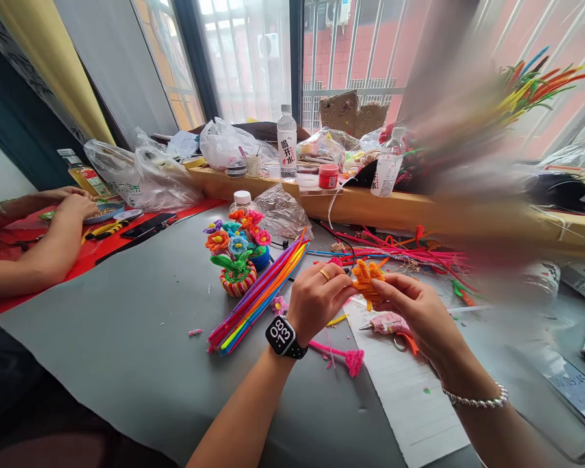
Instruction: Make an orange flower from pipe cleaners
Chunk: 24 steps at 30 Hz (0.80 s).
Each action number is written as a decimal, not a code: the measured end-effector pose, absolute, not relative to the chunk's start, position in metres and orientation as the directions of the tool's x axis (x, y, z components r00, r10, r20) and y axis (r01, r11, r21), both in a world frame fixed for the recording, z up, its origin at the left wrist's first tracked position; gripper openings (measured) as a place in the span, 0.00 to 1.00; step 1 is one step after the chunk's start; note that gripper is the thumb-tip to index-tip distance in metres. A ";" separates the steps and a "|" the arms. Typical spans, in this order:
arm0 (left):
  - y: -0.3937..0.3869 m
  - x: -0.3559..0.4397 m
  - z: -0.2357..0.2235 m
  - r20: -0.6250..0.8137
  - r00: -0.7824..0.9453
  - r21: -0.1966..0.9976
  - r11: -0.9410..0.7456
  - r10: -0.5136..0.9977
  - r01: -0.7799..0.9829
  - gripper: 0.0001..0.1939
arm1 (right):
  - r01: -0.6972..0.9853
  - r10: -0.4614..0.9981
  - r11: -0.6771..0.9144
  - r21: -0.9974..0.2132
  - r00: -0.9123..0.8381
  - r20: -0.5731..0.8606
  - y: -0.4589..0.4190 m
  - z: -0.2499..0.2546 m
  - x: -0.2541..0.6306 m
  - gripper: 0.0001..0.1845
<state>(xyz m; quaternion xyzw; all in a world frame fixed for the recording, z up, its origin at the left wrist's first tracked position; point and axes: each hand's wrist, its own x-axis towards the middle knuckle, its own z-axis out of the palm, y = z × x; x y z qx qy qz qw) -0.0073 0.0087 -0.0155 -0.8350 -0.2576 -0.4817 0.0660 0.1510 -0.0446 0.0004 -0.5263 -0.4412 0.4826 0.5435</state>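
Both hands meet over the table around an orange pipe-cleaner flower. My left hand, with a ring and a watch, pinches its left side; the fingertips are partly hidden. My right hand grips the flower's right edge between thumb and fingers. Just below lies a pink pipe-cleaner flower on a stem. A bundle of coloured pipe cleaners rests left of my left hand. Beneath my right hand, a pink glue gun lies on a white paper sheet.
Small pots of pipe-cleaner flowers stand behind the bundle. Loose pink pipe cleaners spread along the wooden ledge, which carries a water bottle and a red jar. Another person's hands work at far left. A large blur covers the right.
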 end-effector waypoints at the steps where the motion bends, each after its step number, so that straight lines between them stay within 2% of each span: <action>1: 0.008 -0.007 -0.015 0.838 0.401 0.142 -0.858 0.369 0.493 0.06 | -0.059 0.989 -0.019 -0.998 0.144 -0.028 -0.044 0.000 0.151 0.15; 13: 0.008 -0.004 -0.017 0.821 0.372 0.235 -0.849 0.434 0.472 0.08 | -0.069 0.990 -0.012 -0.998 0.139 -0.022 -0.045 0.002 0.153 0.15; 16: 0.008 -0.003 -0.018 0.812 0.399 0.214 -0.854 0.426 0.475 0.09 | -0.066 0.992 -0.018 -0.998 0.124 -0.026 -0.045 0.003 0.154 0.15; 24: 0.006 -0.004 -0.017 0.827 0.378 0.205 -0.850 0.415 0.484 0.05 | -0.075 0.985 -0.014 -0.997 0.172 -0.027 -0.046 0.001 0.151 0.15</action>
